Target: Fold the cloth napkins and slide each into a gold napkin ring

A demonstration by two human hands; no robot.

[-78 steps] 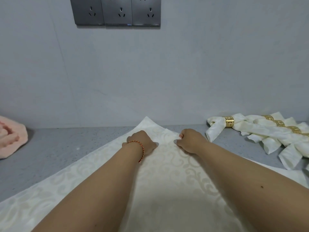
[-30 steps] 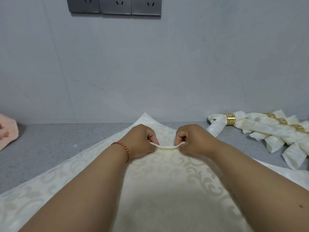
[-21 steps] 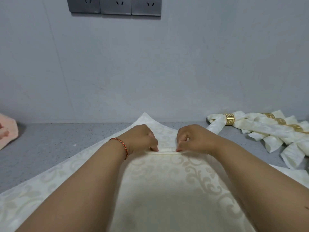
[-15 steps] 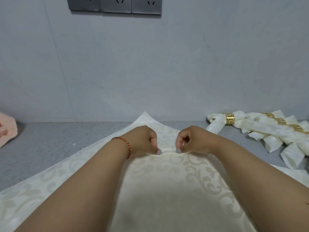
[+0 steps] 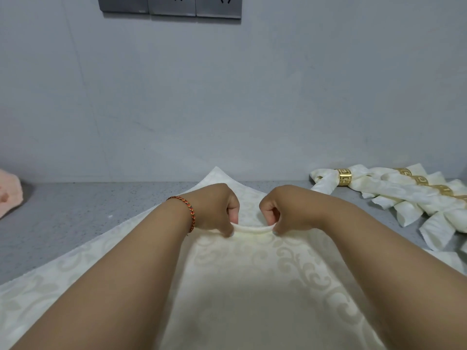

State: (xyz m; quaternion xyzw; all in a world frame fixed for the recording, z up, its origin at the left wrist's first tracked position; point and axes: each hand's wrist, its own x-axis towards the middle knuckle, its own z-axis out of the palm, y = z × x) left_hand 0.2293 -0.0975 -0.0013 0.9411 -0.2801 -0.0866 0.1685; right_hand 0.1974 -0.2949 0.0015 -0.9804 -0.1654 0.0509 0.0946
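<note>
A cream patterned cloth napkin [image 5: 252, 281] lies spread like a diamond on the grey counter [image 5: 83, 210], its far corner touching the wall. My left hand [image 5: 214, 210] and my right hand [image 5: 283, 210] sit side by side near that far corner. Each pinches one end of a narrow raised pleat [image 5: 252, 229] of the napkin between thumb and fingers. At the right lie several folded napkins [image 5: 409, 195], each inside a gold napkin ring [image 5: 345, 177].
A pink cloth [image 5: 8, 192] lies at the counter's left edge. The grey wall [image 5: 227, 97] rises right behind the napkin, with a row of power sockets [image 5: 169, 5] at the top. Another cream napkin piece [image 5: 447, 258] shows at the right.
Both hands have drawn nearer along the napkin. The pleat, pressed flat half a second ago, is pinched up again into a raised fold between my hands.
</note>
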